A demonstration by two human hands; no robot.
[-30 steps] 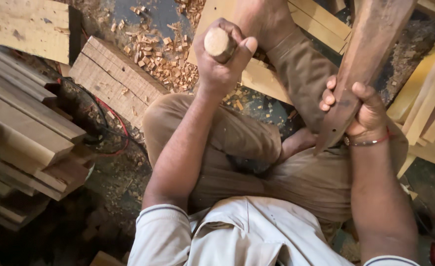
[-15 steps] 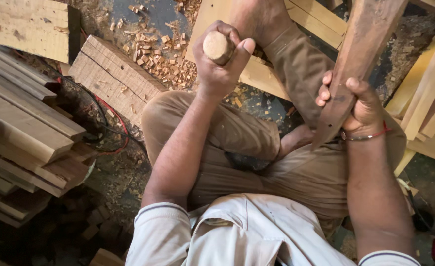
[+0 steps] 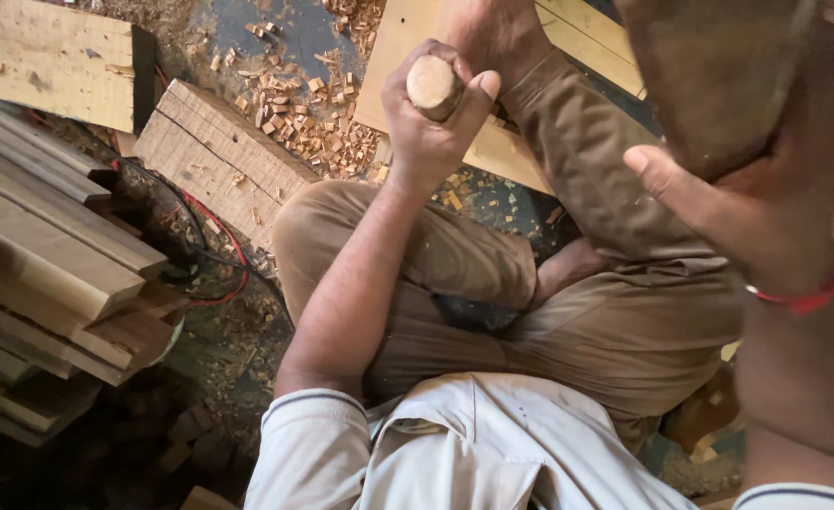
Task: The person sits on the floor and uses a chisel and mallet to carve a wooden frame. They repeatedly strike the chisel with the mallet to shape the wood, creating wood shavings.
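The left hand (image 3: 431,127) is closed in a fist around a round wooden handle (image 3: 434,85), whose blunt, pale end sticks up just above the curled fingers and thumb; the rest of the tool is hidden inside the fist and below it. The handle end is light tan, roughly circular and a little worn. The right hand (image 3: 766,203), raised close to the camera, grips a broad, dark brown wooden piece (image 3: 719,80) from beneath, thumb stretched along its lower edge; the piece is blurred and its top runs out of the picture. A red thread band (image 3: 804,300) circles that wrist. One handle and one dark piece are in view. The person sits cross-legged in brown trousers on the floor. Ahead of the left fist lies a pale board (image 3: 407,57), beside it a scatter of wood chips (image 3: 313,118), then a thick block (image 3: 214,156). A stack of planks (image 3: 44,246) fills the left edge.
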